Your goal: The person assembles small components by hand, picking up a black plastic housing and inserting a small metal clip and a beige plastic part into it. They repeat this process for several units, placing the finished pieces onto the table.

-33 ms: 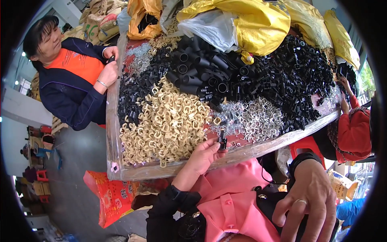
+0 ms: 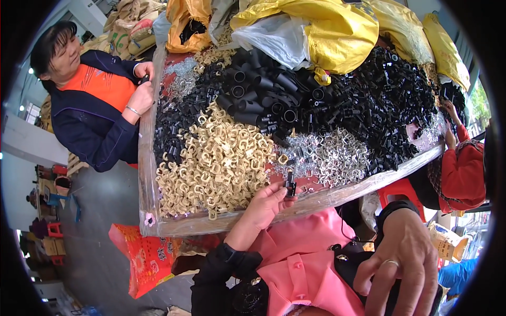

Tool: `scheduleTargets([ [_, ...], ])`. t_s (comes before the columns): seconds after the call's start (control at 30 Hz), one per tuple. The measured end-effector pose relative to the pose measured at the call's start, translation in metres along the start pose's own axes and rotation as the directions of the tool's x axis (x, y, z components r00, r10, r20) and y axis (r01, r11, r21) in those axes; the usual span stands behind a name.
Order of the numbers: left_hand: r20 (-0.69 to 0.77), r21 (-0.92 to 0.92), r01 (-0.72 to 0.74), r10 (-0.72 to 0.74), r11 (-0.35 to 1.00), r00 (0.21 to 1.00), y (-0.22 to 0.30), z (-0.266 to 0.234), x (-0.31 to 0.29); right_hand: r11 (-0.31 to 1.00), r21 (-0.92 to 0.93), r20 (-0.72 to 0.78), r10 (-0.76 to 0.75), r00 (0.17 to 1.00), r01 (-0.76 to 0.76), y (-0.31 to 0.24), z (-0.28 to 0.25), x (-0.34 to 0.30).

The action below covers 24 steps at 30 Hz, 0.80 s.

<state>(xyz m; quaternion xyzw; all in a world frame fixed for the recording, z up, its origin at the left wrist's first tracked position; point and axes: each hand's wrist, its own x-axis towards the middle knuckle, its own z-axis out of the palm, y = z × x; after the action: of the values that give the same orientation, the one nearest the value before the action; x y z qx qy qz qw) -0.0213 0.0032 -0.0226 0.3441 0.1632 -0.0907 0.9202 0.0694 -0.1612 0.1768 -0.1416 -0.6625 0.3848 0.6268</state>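
At the near edge of the worktable point(image 2: 158, 224), which is wrapped in clear film, our left hand point(image 2: 266, 203) pinches a small black clip point(image 2: 289, 185) between thumb and fingertips, closed on it just above the table's rim and beside the heap of cream-coloured plastic clips point(image 2: 216, 163). Our right hand point(image 2: 403, 260), with a ring on one finger, hangs below the table's edge over pink cloth point(image 2: 305, 263), fingers spread loosely and holding nothing. Toward the far side of the table we see packages: big yellow sacks point(image 2: 327, 31) slumped over the black parts, a whitish translucent bag point(image 2: 279, 37) tucked beneath them, and an orange bag point(image 2: 187, 21) standing open at the far left corner. Below the table's near left corner lies a red printed bag point(image 2: 145, 258); its markings are too small for us to read. Across the table spread black tubes point(image 2: 263, 95), a wide mass of small black fittings point(image 2: 390, 100) and a patch of silvery clips point(image 2: 332, 158). A person in an orange and navy jacket point(image 2: 92, 110) works at the table's left side, hands at its edge; another person in a red sleeve point(image 2: 464, 168) is cut off at the right. How far the sacks reach behind the table is hidden.
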Motion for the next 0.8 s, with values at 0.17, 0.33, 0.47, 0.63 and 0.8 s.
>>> scheduleTargets([
  [0.17,-0.026,-0.009,0.019,-0.019,1.0,0.999,-0.005,-0.002,-0.004,0.961,0.263,0.044,-0.098,0.994,0.083,0.002,0.0,-0.006],
  [0.33,-0.02,-0.017,0.007,-0.008,1.0,1.0,-0.006,-0.003,-0.002,0.965,0.246,0.128,-0.128,0.984,0.093,-0.004,-0.008,-0.014],
  [0.47,-0.018,-0.025,0.016,-0.016,1.0,1.0,-0.006,-0.004,0.001,0.984,0.102,0.308,-0.168,0.936,0.143,-0.01,-0.021,-0.024],
  [0.63,-0.029,-0.059,0.011,-0.013,0.998,0.999,-0.005,-0.006,0.001,0.85,-0.438,-0.034,0.31,0.95,-0.293,0.0,-0.043,-0.079],
  [0.8,-0.023,-0.031,0.017,-0.017,0.999,1.0,-0.007,-0.001,0.007,-0.531,-0.598,-0.78,0.217,0.587,-0.6,0.099,-0.088,-0.184],
])
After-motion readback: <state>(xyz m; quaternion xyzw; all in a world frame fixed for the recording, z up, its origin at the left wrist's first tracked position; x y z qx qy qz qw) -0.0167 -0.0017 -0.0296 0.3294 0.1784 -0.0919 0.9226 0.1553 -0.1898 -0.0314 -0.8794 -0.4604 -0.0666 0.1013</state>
